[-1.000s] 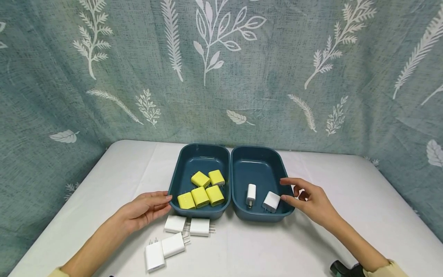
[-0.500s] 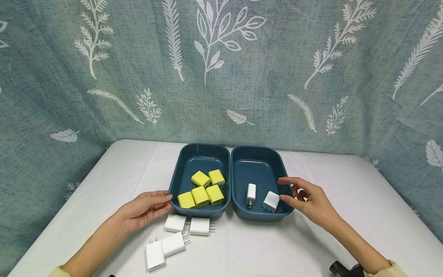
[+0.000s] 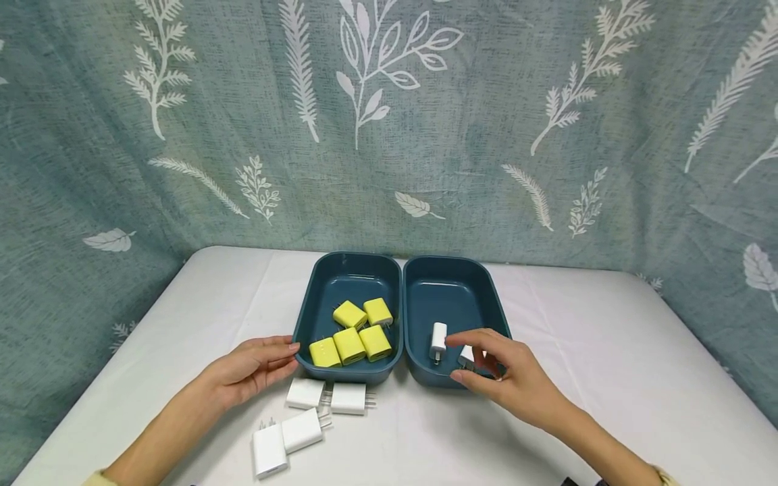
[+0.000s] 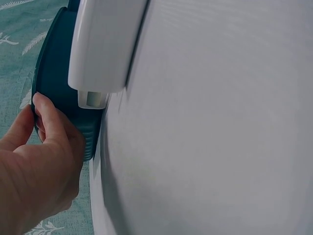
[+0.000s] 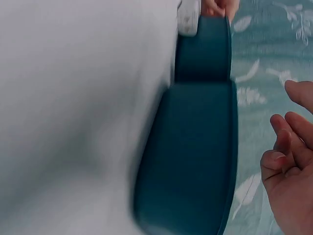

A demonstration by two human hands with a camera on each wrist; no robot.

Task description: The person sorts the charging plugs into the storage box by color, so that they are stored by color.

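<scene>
Since the earlier frame, the right hand [image 3: 516, 381] has shifted left over the right tray [image 3: 437, 297], thumb and forefinger wide apart. Inside are two white chargers [image 3: 437, 340], one partly hidden. The left hand [image 3: 258, 368], fingers loosely extended, touches the left tray [image 3: 358, 270], holding five yellow chargers [image 3: 349, 345]; four more white ones [image 3: 302, 430] lie on the desk [image 3: 577, 324] by its near edge.

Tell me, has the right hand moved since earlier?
Yes: judged against the right blue tray, the right hand moved leftward and slightly nearer the person in the head view.
</scene>
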